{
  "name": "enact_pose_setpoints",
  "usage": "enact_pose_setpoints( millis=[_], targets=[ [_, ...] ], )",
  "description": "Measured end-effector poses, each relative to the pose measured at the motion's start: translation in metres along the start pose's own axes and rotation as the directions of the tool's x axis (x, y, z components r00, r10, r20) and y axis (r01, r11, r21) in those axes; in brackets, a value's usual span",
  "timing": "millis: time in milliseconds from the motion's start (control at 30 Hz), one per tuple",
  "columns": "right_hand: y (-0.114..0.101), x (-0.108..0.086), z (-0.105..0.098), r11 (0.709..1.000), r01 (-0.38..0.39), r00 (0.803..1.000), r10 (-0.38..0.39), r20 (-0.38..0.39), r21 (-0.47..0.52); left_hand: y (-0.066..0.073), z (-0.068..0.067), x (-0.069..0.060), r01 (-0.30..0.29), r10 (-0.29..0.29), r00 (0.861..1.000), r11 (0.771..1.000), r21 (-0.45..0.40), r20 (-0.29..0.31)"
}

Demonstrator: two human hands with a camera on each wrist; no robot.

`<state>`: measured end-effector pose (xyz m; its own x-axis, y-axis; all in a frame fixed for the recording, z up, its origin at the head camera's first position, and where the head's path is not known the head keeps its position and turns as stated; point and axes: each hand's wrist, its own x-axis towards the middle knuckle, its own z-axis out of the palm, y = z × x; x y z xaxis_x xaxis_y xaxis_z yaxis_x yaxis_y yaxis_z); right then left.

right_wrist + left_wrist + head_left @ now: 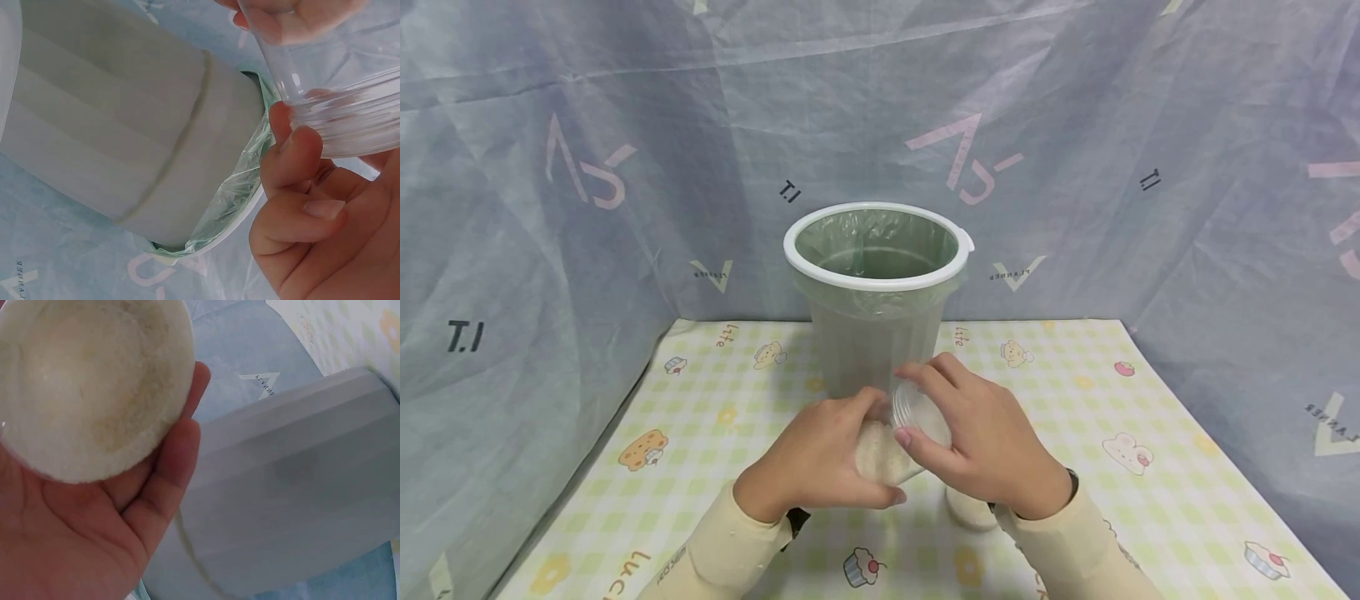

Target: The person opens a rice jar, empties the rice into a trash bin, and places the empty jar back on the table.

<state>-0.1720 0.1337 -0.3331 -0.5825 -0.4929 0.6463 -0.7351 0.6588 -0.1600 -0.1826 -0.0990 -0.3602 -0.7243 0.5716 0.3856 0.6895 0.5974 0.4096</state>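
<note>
Just below the middle of the frame, a pale round thing [880, 454] sits in the left hand [823, 462], with the fingers curled above it and the thumb under it. Close beside it, a little up and to the right, the right hand [977, 433] holds a clear jar [934, 417] between its fingers and thumb. The two things look very close together; I cannot tell if they are two things or parts of one.

The clear jar is see-through and looks like plastic. It has a round end with thin rings around it, and in the right wrist view the fingers press near those rings. The pale thing looks bumpy and grainy. Its round face is creamy white, with a darker, yellowish patch along one side in the left wrist view, and its edge is smooth.

Partly behind the right wrist, another round cream thing [972, 510] lies on the table [1060, 392]. The table has a green and white checked cover with cakes, bears and flowers on it.

Behind the hands stands a tall gray bin [876, 333] with a white rim and a thin, shiny green bag [850, 237] inside. Wrinkly gray-blue cloth [1075, 125] hangs all around.
</note>
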Motion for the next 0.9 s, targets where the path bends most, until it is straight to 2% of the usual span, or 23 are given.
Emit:
enact_pose_setpoints(
  millis=[133, 233, 400, 533, 600, 700, 833, 900],
  targets=[
    [0.0, 0.001, 0.0, 1.0, 0.02, 1.0, -0.02, -0.011, -0.001, 0.0, -0.001, 0.0, 0.0, 0.0, 1.0, 1.0, 0.014, -0.006],
    [0.001, 0.0, 0.0, 1.0, 0.014, 1.0, -0.014, -0.005, -0.006, -0.001, -0.001, 0.001, 0.003, -0.001, 0.999, 0.999, 0.05, -0.034],
    [0.0, 0.0, -0.002, 0.999, -0.047, 0.998, 0.048, 0.05, -0.014, -0.001, 0.001, 0.001, 0.026, -0.014, 0.996, 0.99, 0.136, -0.086],
    [-0.001, 0.0, -0.001, 0.993, -0.116, 0.99, 0.118, 0.072, -0.026, -0.001, 0.006, 0.002, 0.001, 0.024, 0.993, 0.978, 0.208, -0.117],
    [-0.002, 0.0, 0.0, 0.986, -0.163, 0.983, 0.165, 0.085, -0.037, 0.0, 0.008, 0.002, -0.025, 0.06, 0.988, 0.97, 0.241, -0.14],
    [-0.002, 0.0, 0.0, 0.969, -0.243, 0.961, 0.246, 0.128, -0.044, 0.0, 0.011, 0.002, -0.05, 0.102, 0.979, 0.958, 0.282, -0.176],
    [-0.003, -0.001, 0.0, 0.948, -0.319, 0.93, 0.317, 0.185, -0.017, 0.001, 0.013, 0.002, -0.049, 0.115, 0.973, 0.95, 0.308, -0.199],
    [-0.003, -0.001, 0.001, 0.941, -0.337, 0.924, 0.33, 0.195, 0.004, 0.001, 0.013, 0.002, -0.045, 0.114, 0.972, 0.949, 0.311, -0.206]
  ],
)
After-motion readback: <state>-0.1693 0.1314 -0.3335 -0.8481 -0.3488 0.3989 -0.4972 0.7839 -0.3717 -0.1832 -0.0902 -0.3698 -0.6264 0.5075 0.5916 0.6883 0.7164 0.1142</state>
